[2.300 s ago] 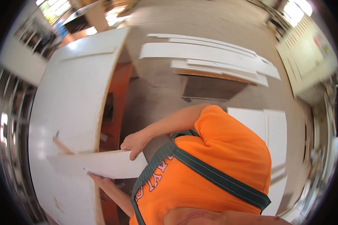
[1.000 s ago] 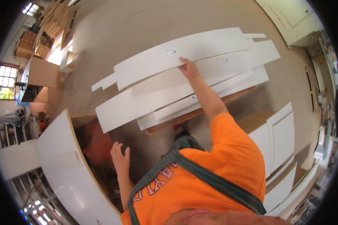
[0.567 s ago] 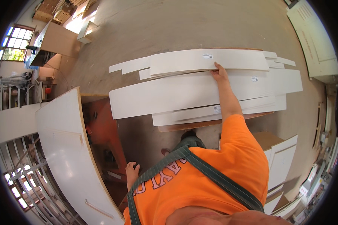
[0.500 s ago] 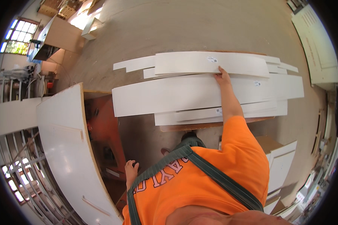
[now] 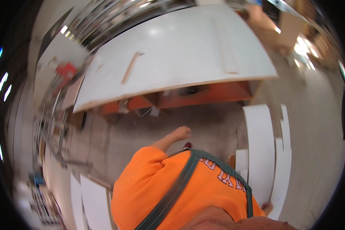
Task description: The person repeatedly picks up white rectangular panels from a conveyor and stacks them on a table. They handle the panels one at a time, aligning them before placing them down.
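Left hand (image 5: 182, 133): mine, at the middle of the frame over the concrete floor (image 5: 142, 138), fingers curled in together, blurred.
Right hand (image 5: 268, 208): mine, lower right, mostly hidden behind my orange shirt (image 5: 188, 188), close by the long white board; I cannot tell whether it grips.
Long white board (image 5: 260, 149): runs down the right of the frame, narrower white boards (image 5: 282, 168) just beside it.
White tabletop (image 5: 176, 50): upper middle, a hammer-like tool (image 5: 130, 69) lying on it.
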Available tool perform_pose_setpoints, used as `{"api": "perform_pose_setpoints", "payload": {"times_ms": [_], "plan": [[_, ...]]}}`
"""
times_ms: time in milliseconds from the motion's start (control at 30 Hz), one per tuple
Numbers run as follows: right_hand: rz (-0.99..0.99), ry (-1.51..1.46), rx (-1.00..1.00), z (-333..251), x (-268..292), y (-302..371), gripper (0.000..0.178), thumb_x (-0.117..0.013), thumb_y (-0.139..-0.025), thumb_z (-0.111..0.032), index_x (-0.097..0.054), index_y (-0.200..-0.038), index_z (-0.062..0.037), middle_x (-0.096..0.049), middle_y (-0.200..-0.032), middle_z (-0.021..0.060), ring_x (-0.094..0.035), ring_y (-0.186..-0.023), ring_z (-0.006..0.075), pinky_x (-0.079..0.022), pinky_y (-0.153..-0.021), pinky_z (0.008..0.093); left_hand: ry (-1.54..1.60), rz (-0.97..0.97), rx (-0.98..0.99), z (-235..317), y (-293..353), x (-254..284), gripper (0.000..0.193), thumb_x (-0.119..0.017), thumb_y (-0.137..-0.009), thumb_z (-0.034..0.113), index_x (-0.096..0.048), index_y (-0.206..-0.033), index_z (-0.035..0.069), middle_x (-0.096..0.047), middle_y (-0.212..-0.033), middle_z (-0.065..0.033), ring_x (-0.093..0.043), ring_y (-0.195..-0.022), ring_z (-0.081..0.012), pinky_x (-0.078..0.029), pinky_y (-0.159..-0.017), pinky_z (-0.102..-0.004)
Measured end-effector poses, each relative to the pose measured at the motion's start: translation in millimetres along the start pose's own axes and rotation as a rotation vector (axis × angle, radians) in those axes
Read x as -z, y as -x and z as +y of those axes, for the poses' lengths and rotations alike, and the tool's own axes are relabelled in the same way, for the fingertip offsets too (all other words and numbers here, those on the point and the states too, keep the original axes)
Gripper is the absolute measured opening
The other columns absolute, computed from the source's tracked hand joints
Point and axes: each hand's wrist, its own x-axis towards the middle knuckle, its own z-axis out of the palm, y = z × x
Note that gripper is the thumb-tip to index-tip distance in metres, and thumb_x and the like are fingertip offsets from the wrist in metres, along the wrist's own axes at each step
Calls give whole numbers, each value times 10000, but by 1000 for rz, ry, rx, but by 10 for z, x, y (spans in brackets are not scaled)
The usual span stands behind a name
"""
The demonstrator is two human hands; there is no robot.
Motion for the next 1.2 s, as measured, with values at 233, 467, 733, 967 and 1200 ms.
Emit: {"api": "perform_pose_setpoints", "payload": {"times_ms": [233, 467, 733, 967, 1200], "plan": [[-202, -435, 312, -1686, -914, 1027, 424, -499, -905, -355, -530, -611, -51, -498, -509, 68, -467, -399, 156, -343, -363, 272, 160, 188, 403, -645, 736, -304, 260, -538, -872, 248, -673, -962, 45, -670, -935, -196, -640, -891, -363, -506, -800, -459], [-583, 1, 1301, -3054, -2653, 3806, 304, -542, -912, -266, -537, -709, -40, -501, -553, 47, -471, -436, 127, -357, -390, 271, 397, 379, 635, -1645, 1654, -360, 290, -502, -908, 289, -648, -982, 49, -647, -995, -188, -617, -930, -347, -490, -817, -447], [-1343, 355, 2241, -2768, -4632, 8504, 124, -630, -856, -128, -637, -893, -10, -660, -809, 120, -659, -720, 232, -510, -645, 312, 1469, 816, 286, -1782, 2525, 1021, 339, -497, -966, 341, -566, -838, 34, -565, -751, -53, -547, -701, -133, -448, -675, -276], [-2573, 505, 3402, -1098, -4984, 10434, 96, -547, -828, -189, -535, -887, -114, -580, -820, 51, -608, -808, 241, -473, -721, 343, 1849, 879, 84, -2079, 2740, 1461, 306, -496, -972, 329, -577, -830, 70, -573, -673, -20, -563, -591, -118, -443, -526, -228], [-3098, 552, 3200, -808, -5764, 10943, 112, -515, -853, -176, -504, -854, -65, -582, -813, 69, -606, -796, 240, -461, -725, 337, 1857, 1044, 210, -2783, 3194, 1657, 304, -498, -972, 323, -574, -822, 69, -571, -672, -21, -551, -574, -119, -433, -509, -232]]}}
